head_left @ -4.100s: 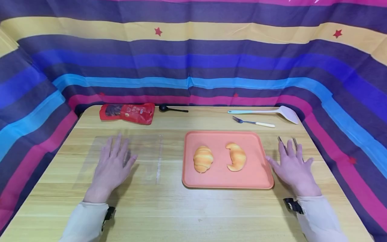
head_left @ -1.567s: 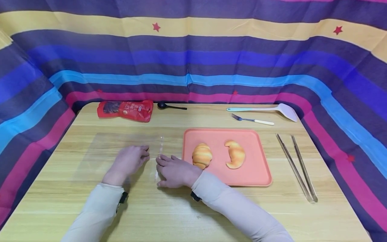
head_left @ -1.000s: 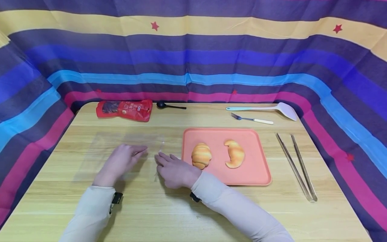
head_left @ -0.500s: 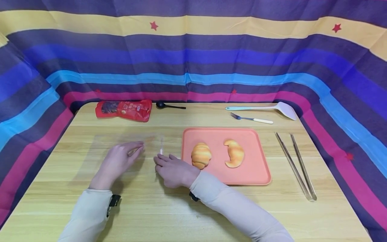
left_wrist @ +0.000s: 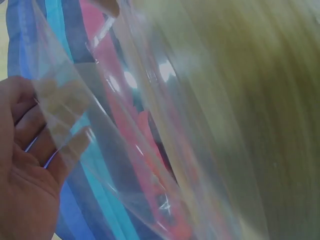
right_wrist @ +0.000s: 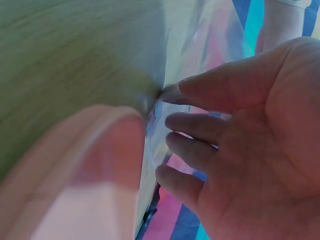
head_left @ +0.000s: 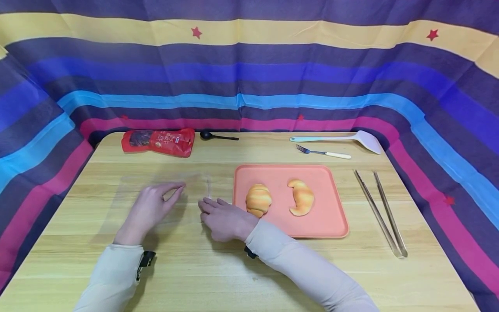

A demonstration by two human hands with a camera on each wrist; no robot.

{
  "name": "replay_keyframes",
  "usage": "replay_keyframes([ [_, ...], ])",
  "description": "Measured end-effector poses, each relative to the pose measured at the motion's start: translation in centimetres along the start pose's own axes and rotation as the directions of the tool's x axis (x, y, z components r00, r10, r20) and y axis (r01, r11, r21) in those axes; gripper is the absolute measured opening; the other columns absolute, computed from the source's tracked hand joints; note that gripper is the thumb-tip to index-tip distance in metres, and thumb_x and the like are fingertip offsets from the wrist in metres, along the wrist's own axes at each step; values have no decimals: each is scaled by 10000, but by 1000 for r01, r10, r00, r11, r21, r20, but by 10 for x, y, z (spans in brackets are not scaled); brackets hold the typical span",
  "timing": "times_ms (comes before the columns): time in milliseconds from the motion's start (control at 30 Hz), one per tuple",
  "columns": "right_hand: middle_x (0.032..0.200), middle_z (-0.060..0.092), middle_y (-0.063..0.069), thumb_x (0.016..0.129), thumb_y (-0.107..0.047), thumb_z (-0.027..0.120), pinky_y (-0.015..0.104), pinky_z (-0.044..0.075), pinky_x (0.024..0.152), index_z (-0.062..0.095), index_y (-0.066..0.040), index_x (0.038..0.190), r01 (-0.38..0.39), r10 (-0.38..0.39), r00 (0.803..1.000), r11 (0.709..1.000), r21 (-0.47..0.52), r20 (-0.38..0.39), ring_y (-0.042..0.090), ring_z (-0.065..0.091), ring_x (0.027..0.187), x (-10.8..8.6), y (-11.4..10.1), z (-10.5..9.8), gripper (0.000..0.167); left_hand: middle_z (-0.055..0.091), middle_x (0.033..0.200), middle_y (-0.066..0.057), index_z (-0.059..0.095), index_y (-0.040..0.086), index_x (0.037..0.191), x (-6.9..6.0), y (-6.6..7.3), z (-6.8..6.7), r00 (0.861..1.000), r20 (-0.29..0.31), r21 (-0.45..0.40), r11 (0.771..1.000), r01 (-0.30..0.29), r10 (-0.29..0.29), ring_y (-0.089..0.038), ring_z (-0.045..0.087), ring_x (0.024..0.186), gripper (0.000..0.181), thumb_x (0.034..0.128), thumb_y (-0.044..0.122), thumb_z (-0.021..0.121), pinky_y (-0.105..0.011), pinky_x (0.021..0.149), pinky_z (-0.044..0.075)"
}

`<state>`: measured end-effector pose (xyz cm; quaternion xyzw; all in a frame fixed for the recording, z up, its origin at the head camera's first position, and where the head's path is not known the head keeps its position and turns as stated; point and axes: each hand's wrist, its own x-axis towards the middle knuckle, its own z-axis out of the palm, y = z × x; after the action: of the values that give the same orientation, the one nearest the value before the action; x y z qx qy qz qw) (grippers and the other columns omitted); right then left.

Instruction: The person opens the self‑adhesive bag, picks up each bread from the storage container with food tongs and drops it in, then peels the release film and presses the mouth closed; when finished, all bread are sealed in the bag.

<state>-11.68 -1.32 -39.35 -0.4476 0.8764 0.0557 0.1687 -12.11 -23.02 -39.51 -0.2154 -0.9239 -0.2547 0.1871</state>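
A clear plastic bag (head_left: pixel 121 201) lies on the left part of the table, its sealing strip side facing the tray. My left hand (head_left: pixel 150 206) pinches the film between thumb and forefinger, raising the upper layer; in the left wrist view this raised film (left_wrist: pixel 112 150) overlaps the fingers. By the bag's right edge, my right hand (head_left: pixel 226 219) rests low. Its thumb and forefinger pinch that edge in the right wrist view, while the other fingers (right_wrist: pixel 192 150) stay loosely bent. Two croissants, one rounded (head_left: pixel 259 199) and one curved (head_left: pixel 302 198), lie on a pink tray (head_left: pixel 288 229).
Metal tongs (head_left: pixel 380 212) lie right of the tray. Behind it are a fork (head_left: pixel 323 152) and a spatula (head_left: pixel 335 138). A red pouch (head_left: pixel 160 142) and a black spoon (head_left: pixel 218 136) lie along the back edge, before a striped cloth (head_left: pixel 238 69).
Both hands were spread flat at first; the right came across from the tongs to the bag's edge. The left then drew back leftward, its thumb and forefinger closing on the film and lifting it.
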Motion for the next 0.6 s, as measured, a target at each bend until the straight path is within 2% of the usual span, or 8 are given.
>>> replay_keyframes([
  [100,1605,236,53,977,-160,473,330,189,1180,446,-108,1480,10,-9,1000,1000,14,-12,182,182,1464,-1,0,0,506,730,972,-161,750,-1,1044,0,1,0,1000,-19,-6,1000,4,-4,-323,715,827,184,869,55,748,-484,675,590],
  [233,1594,265,48,986,-163,473,324,216,1172,446,-107,1479,7,-7,1000,1000,27,-18,174,231,1450,-2,2,1,497,731,959,-162,751,-8,1031,2,1,1,999,-40,-13,1000,-27,26,-327,715,828,175,867,52,750,-478,679,592],
  [433,1593,268,30,981,-177,478,365,173,1187,447,-121,1482,7,-7,1000,1000,-10,-22,184,186,1464,-2,2,1,505,731,960,-162,761,0,1028,3,2,-4,994,-89,-27,998,-63,61,-367,706,870,220,811,10,791,-504,722,583],
  [600,1622,168,67,980,-172,475,348,136,1191,418,-103,1495,-9,9,1000,1000,2,-9,199,109,1478,-3,3,1,522,729,960,-161,762,0,1023,5,4,-5,991,-105,-44,995,-90,85,-374,704,874,232,795,-17,793,-490,715,585],
])
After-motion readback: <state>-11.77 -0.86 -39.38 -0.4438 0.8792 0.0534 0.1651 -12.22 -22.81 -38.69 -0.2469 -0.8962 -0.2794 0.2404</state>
